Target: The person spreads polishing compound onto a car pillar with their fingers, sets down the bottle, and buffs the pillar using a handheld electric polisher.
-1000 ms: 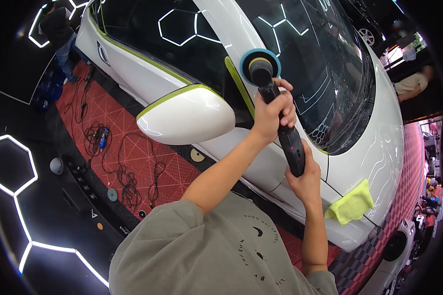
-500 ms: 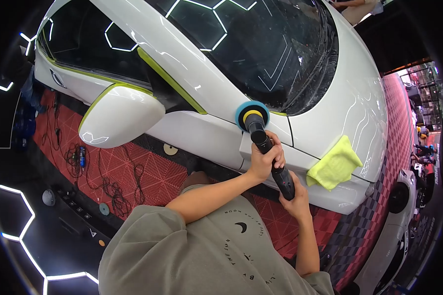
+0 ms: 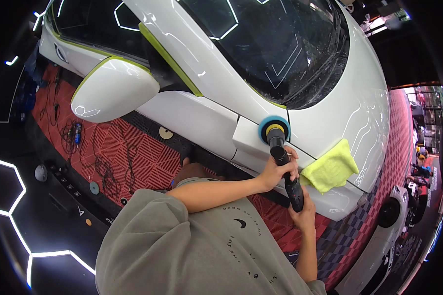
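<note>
A black polisher [image 3: 294, 191] with a round blue pad [image 3: 274, 129] is in both my hands. Its pad lies against the white car [image 3: 261, 140], on the front panel close to the lower corner of the windshield. My left hand [image 3: 280, 169] wraps round the neck behind the pad. Farther back, my right hand [image 3: 304, 214] grips the rear of the handle. A yellow-green cloth [image 3: 331, 166] is spread on the car's front, just right of the polisher. Green tape [image 3: 170, 61] lines the side window and mirror edges.
The white side mirror [image 3: 114, 88] sticks out at the left. Cables [image 3: 106, 174] and a blue-and-black tool [image 3: 78, 133] lie on the red floor tiles [image 3: 147, 172]. A round pad [image 3: 166, 132] lies beside the car. Another car [image 3: 379, 241] stands at the right.
The pad has moved right along the panel, from beside the windshield's corner to a little below it, with both hands following. My view has also shifted slightly.
</note>
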A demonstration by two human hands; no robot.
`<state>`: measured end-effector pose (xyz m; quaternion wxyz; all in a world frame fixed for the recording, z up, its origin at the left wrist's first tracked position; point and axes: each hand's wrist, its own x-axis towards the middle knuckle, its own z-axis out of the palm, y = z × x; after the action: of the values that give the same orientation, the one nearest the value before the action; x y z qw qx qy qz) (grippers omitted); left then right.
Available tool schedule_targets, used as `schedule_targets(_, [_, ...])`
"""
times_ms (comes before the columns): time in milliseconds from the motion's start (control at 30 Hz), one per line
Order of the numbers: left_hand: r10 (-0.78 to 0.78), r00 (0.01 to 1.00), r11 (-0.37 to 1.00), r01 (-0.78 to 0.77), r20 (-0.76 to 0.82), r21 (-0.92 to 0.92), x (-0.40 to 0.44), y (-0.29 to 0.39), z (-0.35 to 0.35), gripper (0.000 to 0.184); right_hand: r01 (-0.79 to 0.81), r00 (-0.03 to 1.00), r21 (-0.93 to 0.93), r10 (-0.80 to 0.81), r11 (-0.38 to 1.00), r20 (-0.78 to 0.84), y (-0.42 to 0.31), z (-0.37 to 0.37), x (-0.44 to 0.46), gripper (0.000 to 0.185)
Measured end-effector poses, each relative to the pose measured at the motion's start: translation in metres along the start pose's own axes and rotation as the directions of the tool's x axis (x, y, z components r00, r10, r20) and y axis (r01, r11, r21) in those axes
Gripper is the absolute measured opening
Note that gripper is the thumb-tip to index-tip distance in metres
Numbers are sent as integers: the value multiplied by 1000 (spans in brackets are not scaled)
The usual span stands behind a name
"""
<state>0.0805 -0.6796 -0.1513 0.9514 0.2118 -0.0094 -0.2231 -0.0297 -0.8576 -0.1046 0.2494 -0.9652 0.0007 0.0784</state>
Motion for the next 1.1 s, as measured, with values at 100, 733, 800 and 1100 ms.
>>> schedule_targets(100, [104,994,990,-105,-24,-96,-6,37,-12,25,68,998,-14,-68,998,16,-42,8,28,77])
schedule_targets(733, [476,879,840,-460,-18,-288,-23,206,-63,30,329,942,-259,-337,908,14,-211,41,113,85])
schedule_targets(800, [503,864,828,-482,-1,-285,-18,236,-56,31,318,945,-179,-326,931,-16,-233,37,127,77])
schedule_targets(1100, [640,769,740,-615,2,-272,8,369,-22,32,425,883,-200,-453,883,-121,-348,7,191,78])
